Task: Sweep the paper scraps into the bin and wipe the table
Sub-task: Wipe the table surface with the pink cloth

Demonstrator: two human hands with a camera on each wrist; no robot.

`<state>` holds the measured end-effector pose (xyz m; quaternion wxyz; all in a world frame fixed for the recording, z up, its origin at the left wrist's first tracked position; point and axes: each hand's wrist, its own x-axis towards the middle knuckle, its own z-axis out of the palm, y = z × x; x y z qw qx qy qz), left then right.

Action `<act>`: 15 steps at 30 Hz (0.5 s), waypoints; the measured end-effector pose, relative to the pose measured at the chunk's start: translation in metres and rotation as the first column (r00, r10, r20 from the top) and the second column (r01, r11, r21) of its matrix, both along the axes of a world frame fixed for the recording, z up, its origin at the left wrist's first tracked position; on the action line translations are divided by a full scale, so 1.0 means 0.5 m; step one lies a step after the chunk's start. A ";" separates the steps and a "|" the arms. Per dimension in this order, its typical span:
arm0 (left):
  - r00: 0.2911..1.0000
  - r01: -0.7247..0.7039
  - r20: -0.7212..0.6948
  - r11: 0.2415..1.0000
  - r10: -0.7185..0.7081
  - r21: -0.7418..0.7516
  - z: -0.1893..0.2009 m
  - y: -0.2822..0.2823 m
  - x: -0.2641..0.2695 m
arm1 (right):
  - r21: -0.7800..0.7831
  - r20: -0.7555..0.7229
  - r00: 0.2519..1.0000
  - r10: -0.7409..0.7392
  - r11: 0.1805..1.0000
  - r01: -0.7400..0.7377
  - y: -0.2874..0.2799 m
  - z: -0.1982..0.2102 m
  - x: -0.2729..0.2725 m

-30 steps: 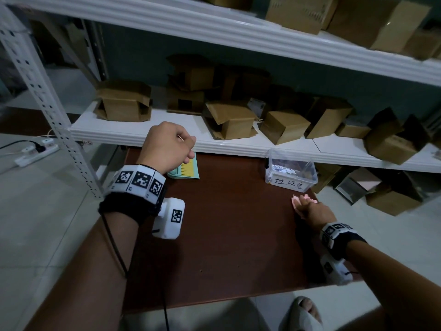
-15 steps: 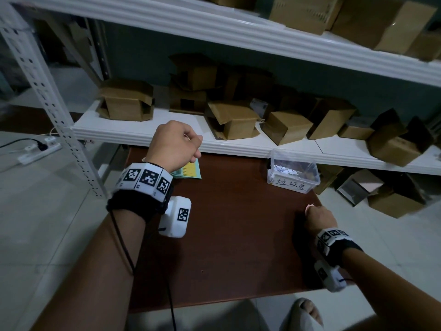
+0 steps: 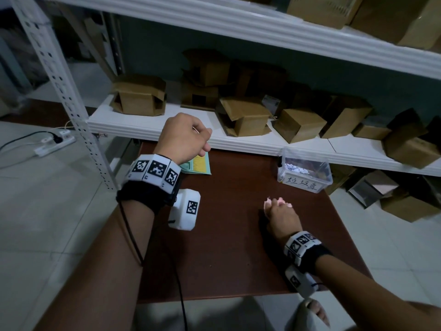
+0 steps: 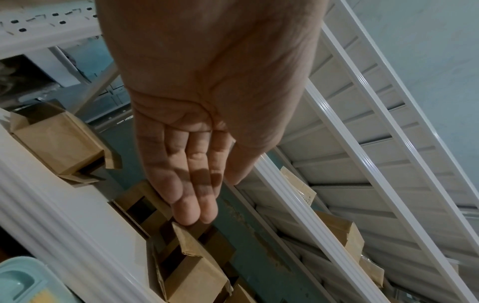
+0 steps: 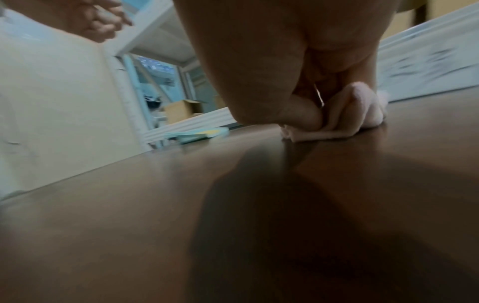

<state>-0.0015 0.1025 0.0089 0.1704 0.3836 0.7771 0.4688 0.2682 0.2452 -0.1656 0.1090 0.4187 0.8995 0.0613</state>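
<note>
My right hand [image 3: 281,211] grips a bunched pink cloth [image 3: 278,201] and presses it on the brown table [image 3: 222,254], right of centre. In the right wrist view the thumb [image 5: 293,114] pinches the cloth [image 5: 347,123] flat against the wood. A clear plastic bin [image 3: 304,174] with a handwritten label stands at the back right, with white paper scraps [image 3: 296,167] inside. My left hand [image 3: 188,137] hovers above the table's back left, holding nothing. In the left wrist view its fingers [image 4: 194,190] are nearly straight.
A teal dustpan with yellow bristles [image 3: 196,164] lies at the table's back left edge, under my left hand. A white metal shelf [image 3: 250,144] with several cardboard boxes overhangs the table's far side. A power strip [image 3: 53,142] lies on the floor at left.
My right hand has slid the pink cloth leftward, away from the table's right edge toward the middle. The left hand has stayed raised over the dustpan.
</note>
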 end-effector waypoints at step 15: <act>0.999 -0.040 -0.007 0.999 0.040 0.005 0.006 -0.024 -0.017 | -0.109 -0.073 0.975 0.208 0.971 -0.215 -0.157 0.005 -0.235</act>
